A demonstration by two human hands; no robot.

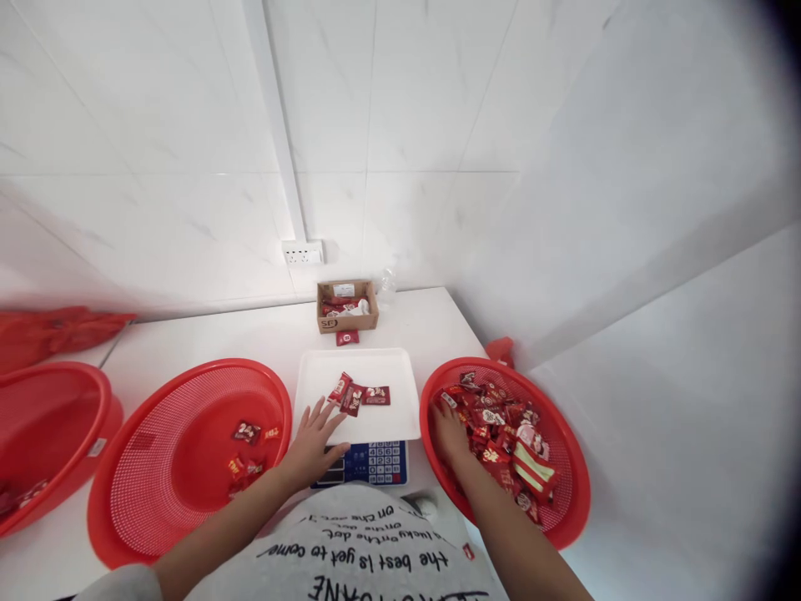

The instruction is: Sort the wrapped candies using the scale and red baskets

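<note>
My left hand is over the front left edge of a white weighing tray, its fingers spread and holding nothing. Close to its fingertips, three small red wrapped packets lie on the tray. Below the tray shows the blue keypad of a scale. My right hand reaches into the left side of a red plastic basket filled with red and pink wrapped packets. Its fingers are partly hidden among the packets, so what they touch cannot be made out.
Left of the scale stands another red basket with several packets, and a third red basket is beyond it. A cardboard box of packets sits near the wall, with one packet before it. Red bags lie far left.
</note>
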